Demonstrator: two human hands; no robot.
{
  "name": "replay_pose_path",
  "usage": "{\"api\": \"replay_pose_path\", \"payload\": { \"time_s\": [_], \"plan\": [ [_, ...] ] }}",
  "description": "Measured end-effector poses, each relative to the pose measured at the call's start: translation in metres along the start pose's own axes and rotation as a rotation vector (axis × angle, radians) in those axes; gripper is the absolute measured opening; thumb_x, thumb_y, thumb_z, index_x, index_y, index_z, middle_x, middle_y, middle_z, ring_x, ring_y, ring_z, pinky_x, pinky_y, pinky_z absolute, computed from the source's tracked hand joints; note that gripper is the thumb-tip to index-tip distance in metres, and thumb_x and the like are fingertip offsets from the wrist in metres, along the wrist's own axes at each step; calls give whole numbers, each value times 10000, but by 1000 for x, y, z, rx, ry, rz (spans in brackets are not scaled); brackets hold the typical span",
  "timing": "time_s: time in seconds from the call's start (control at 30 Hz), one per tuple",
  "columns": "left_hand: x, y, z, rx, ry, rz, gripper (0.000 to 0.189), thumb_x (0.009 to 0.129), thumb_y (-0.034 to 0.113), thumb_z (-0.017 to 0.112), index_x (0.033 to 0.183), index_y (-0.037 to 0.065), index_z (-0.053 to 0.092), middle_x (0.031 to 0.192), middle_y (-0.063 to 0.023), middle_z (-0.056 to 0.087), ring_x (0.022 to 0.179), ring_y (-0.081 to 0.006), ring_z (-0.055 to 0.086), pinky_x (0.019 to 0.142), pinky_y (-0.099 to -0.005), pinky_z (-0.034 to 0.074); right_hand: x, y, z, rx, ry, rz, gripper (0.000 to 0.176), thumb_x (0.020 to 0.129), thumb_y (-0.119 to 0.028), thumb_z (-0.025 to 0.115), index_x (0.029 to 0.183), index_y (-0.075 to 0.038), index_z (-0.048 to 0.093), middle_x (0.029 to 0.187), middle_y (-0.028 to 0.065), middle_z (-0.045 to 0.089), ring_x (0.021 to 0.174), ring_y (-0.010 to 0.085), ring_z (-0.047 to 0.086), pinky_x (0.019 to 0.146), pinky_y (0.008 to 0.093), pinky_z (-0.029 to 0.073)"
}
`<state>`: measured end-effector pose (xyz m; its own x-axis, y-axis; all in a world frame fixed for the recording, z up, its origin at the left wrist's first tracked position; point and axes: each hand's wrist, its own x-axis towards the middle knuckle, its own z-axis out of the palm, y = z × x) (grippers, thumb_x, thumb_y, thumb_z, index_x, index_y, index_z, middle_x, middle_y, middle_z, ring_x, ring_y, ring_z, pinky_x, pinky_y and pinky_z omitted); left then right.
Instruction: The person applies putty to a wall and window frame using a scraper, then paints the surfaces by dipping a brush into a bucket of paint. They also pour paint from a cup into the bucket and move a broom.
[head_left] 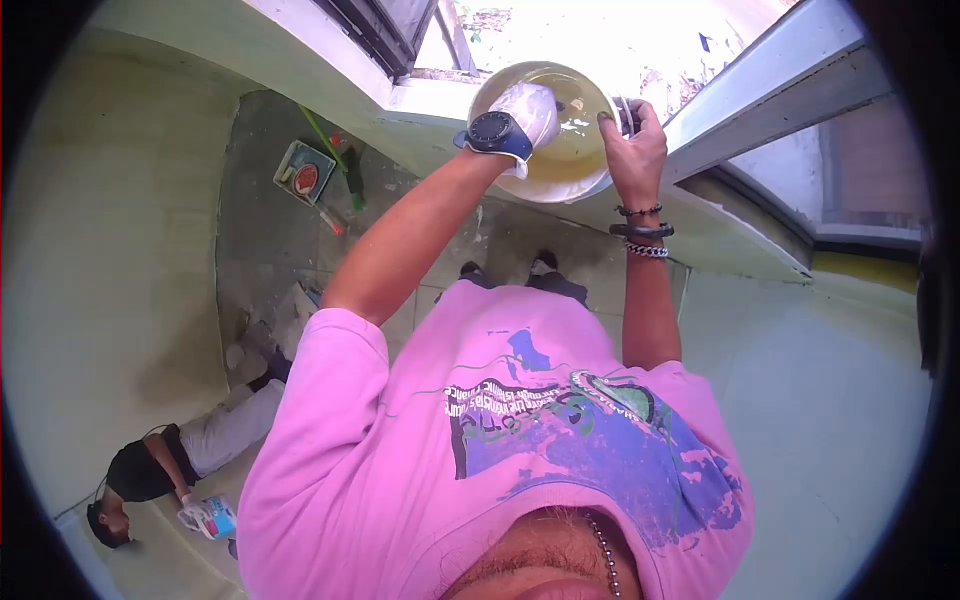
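A pale bucket (pixel 552 192) with yellowish, cloudy liquid (pixel 582 150) in it is at the window ledge in front of me. My left hand (pixel 528 112), in a white glove with a dark watch at the wrist, reaches down inside the bucket. Its fingers are hidden, so I cannot make out whether they hold anything. My bare right hand (pixel 635 150) grips the bucket's right rim, thumb over the inner edge and fingers outside by the pale handle (pixel 626 112). Bracelets circle that wrist.
Window frames (pixel 770 95) flank the bucket on both sides. On the floor at left lie a tray (pixel 287 160) with something reddish in it and a green-handled tool (pixel 318 130). Another person (pixel 150 465), lower left, holds a blue and white item (pixel 218 517) in gloved hands.
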<state>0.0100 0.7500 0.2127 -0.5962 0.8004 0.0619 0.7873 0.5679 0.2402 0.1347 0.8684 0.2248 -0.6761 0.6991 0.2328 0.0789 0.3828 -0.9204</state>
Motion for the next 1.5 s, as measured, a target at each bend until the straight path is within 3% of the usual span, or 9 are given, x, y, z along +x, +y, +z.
{"api": "replay_pose_path", "payload": {
  "time_s": [0.33, 0.4, 0.47, 0.53, 0.67, 0.93, 1.13, 1.37, 1.5],
  "plan": [
    [14, 10, 25, 79, -145, 20, 244, 813, 210, 534, 938, 60, 681, 912, -170, 668, 792, -329, 650, 720, -419, 512, 3, 1, -1, 5, -74, -72, 234, 756, -113, 680, 923, 12, 573, 778, 81, 613, 702, 140, 569, 661, 303, 475],
    [-5, -2, 56, -65, 245, 116, 258, 841, 196, 489, 958, 70, 681, 923, -164, 670, 794, -293, 661, 724, -389, 519, 3, 3, 0, 95, -126, -73, 220, 770, -89, 662, 938, 21, 570, 835, 85, 615, 750, 134, 565, 679, 297, 467],
    [5, 13, 25, -48, -102, -96, 227, 775, 165, 512, 842, 61, 703, 785, -187, 657, 716, -332, 651, 679, -419, 519, 7, 6, -1, -7, -132, -37, 201, 790, -95, 644, 937, 22, 571, 812, 72, 598, 727, 127, 541, 675, 289, 456],
    [-27, 16, -2, -242, 100, -102, 196, 736, 80, 516, 817, 71, 694, 766, -192, 644, 707, -350, 634, 659, -423, 513, 7, 5, 2, 3, -144, 26, 193, 789, -72, 634, 943, 22, 567, 800, 59, 583, 714, 126, 522, 678, 285, 450],
    [-122, 33, -109, -437, 170, -251, 404, 817, 56, 458, 1210, 84, 552, 896, -251, 600, 837, -413, 594, 747, -465, 486, 8, 22, 2, 69, -160, 4, 170, 796, -69, 632, 899, 38, 549, 750, 25, 501, 683, 107, 414, 617, 283, 394],
    [-178, -65, -196, -345, 932, -479, 361, 886, 106, 502, 1243, 83, 543, 1015, -259, 589, 948, -311, 635, 715, -318, 500, 29, 31, 9, 245, -225, 40, 139, 815, -72, 623, 884, 22, 545, 753, 12, 552, 673, 70, 472, 619, 250, 419],
    [-153, -144, -248, -424, 1126, -404, 353, 882, 116, 524, 1231, 74, 561, 745, -170, 601, 573, -100, 520, 565, -270, 458, 34, 34, 9, 241, -264, 20, 177, 835, -90, 607, 947, 35, 553, 843, 61, 595, 738, 112, 531, 686, 268, 444],
    [-193, -169, -220, -428, 523, -679, 365, 821, 131, 535, 1175, 161, 620, 737, -159, 627, 599, -169, 608, 647, -298, 490, 33, 27, 10, 240, -232, 62, 181, 793, -44, 623, 924, 41, 533, 806, 46, 555, 737, 113, 499, 681, 282, 438],
    [-196, -180, -337, -598, 349, -594, 353, 891, 131, 509, 1219, 214, 608, 582, 45, 516, 490, -39, 447, 446, -204, 358, 41, 52, 17, 231, -203, 9, 201, 759, -71, 642, 893, 34, 534, 784, 52, 542, 724, 126, 488, 681, 295, 432]
  ]
}}
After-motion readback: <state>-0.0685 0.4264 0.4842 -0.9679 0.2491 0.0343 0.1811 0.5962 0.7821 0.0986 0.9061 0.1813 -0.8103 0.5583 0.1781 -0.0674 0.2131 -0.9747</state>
